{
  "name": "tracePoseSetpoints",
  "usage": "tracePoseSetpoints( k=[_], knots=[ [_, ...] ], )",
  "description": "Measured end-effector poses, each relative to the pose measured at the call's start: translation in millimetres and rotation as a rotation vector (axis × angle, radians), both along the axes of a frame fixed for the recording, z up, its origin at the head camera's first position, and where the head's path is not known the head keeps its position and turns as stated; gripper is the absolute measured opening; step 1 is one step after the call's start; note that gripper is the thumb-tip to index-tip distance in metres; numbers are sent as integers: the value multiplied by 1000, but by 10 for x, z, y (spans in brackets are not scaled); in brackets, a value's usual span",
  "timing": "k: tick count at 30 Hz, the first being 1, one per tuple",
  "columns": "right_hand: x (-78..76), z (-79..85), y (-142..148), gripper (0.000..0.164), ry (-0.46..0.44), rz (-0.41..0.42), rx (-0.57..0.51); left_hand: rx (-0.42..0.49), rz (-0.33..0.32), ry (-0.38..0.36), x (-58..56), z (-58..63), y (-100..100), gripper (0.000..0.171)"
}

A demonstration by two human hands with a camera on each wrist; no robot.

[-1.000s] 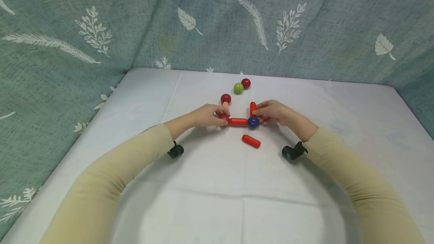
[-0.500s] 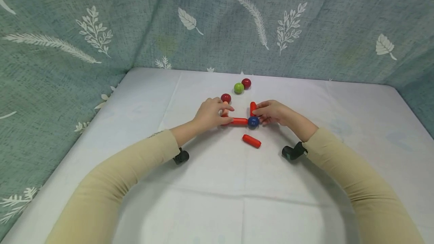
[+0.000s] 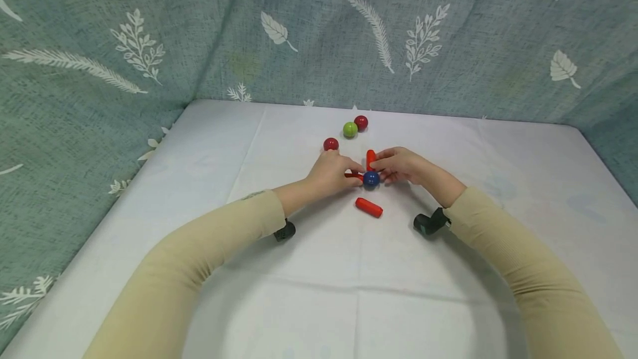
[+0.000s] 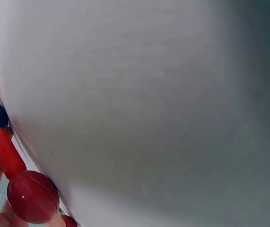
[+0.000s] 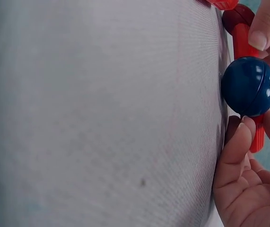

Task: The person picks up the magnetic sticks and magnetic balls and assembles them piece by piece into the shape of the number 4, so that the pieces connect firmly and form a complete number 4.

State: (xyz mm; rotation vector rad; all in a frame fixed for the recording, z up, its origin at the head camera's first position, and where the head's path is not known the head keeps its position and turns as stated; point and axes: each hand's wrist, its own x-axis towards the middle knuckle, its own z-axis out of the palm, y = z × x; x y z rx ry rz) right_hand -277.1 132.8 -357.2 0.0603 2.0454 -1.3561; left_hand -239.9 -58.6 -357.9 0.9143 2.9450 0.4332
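A blue ball (image 3: 371, 179) joins two red rods in the head view. My left hand (image 3: 330, 173) pinches the rod (image 5: 242, 40) on the ball's left between thumb and fingers. That rod's other end meets a red ball (image 4: 33, 196), which the hand covers in the head view. My right hand (image 3: 401, 165) holds the second red rod (image 3: 371, 158), which points away from me, with fingertips right by the blue ball. Another red ball (image 3: 331, 144) shows just beyond my left hand; the light orange rod below it is hidden from the head view.
A loose red rod (image 3: 369, 207) lies on the white cloth (image 3: 319, 303) nearer to me than the joined pieces. Farther back, a green ball (image 3: 350, 129) and a dark red ball (image 3: 361, 122) sit side by side. A patterned curtain (image 3: 319, 32) rises behind the table.
My left hand has moved right from the red ball at the corner onto the rod beside the blue ball. The right hand stays where it was.
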Motion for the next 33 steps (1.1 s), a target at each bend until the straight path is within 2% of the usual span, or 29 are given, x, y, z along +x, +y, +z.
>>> tracePoseSetpoints(
  k=[9, 24, 30, 33],
  knots=[
    [6, 8, -6, 50, 5, 11, 18, 64, 32, -29, -19, -49, 31, 23],
    [3, -2, 25, 48, 4, 1, 15, 65, 65, -78, -28, -55, 58, 21],
    [-1, -29, 26, 47, 11, 1, -6, 39, 73, -101, -8, -26, 78, 30],
    [-3, -36, 27, 47, 22, 12, -8, 53, 66, -117, 2, -11, 87, 34]
  ],
)
